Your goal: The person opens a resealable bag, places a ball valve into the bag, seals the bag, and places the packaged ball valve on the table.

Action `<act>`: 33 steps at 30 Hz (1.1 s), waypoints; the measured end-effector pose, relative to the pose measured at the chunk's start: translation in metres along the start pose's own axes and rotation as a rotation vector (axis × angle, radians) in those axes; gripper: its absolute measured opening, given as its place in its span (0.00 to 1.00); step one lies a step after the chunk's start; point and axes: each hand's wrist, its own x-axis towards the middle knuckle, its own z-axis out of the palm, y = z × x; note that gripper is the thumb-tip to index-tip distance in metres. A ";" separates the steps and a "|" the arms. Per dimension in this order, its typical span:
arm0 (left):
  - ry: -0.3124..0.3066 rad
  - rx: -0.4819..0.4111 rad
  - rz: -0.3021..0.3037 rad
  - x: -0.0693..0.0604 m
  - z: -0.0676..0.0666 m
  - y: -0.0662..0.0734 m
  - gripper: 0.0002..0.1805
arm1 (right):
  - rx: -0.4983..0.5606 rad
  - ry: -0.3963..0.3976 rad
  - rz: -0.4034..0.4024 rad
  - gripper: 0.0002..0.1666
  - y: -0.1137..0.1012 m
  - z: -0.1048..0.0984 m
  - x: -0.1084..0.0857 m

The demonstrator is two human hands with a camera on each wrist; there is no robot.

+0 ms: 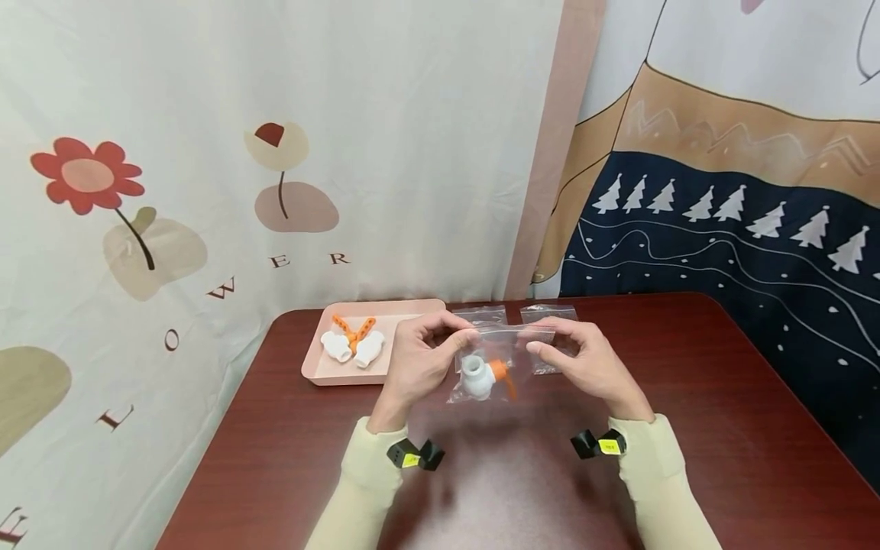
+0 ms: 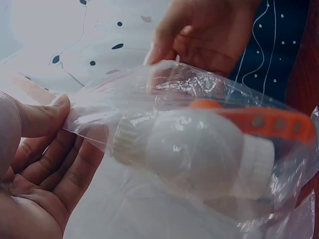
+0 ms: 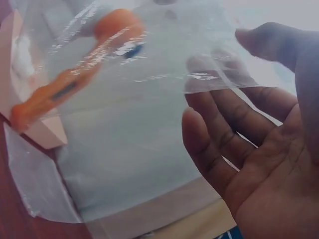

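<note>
A clear zip bag (image 1: 512, 334) hangs above the table, with a white plastic ball valve (image 2: 194, 154) inside. The valve's orange handle (image 3: 60, 97) shows through the film. My left hand (image 1: 422, 359) pinches one top corner of the bag between thumb and fingers. On the opposite side, my right hand (image 1: 584, 355) has its fingers behind the film. The right thumb (image 3: 271, 45) stands apart from those fingers, in front of the bag's edge, so the film is not pinched there.
A pink tray (image 1: 319, 367) at the back left holds white valves (image 1: 369, 349) with orange handles (image 1: 367, 328). Flat clear bags (image 1: 550, 312) lie on the dark red table (image 1: 275, 458) behind the hands. A printed curtain (image 1: 412, 153) hangs along the table's back.
</note>
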 end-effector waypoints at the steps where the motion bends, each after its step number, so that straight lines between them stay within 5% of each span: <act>1: -0.001 -0.006 0.000 0.000 0.000 0.001 0.03 | 0.009 -0.011 0.002 0.14 0.002 0.002 0.000; 9: 0.006 -0.017 -0.010 0.002 -0.005 0.000 0.03 | 0.027 -0.047 -0.004 0.14 0.010 0.011 0.003; 16: -0.040 -0.005 -0.059 0.003 -0.011 -0.007 0.03 | 0.173 -0.132 0.013 0.15 0.011 0.017 0.008; 20: -0.066 0.012 -0.116 0.002 -0.013 -0.011 0.04 | 0.184 -0.122 0.065 0.15 0.010 0.018 0.008; 28: -0.135 0.051 -0.218 0.001 -0.016 -0.022 0.10 | 0.022 -0.001 0.232 0.18 0.003 0.005 0.004; 33: -0.131 0.237 -0.189 -0.001 -0.029 -0.037 0.10 | 0.041 0.025 0.310 0.23 0.004 -0.008 0.000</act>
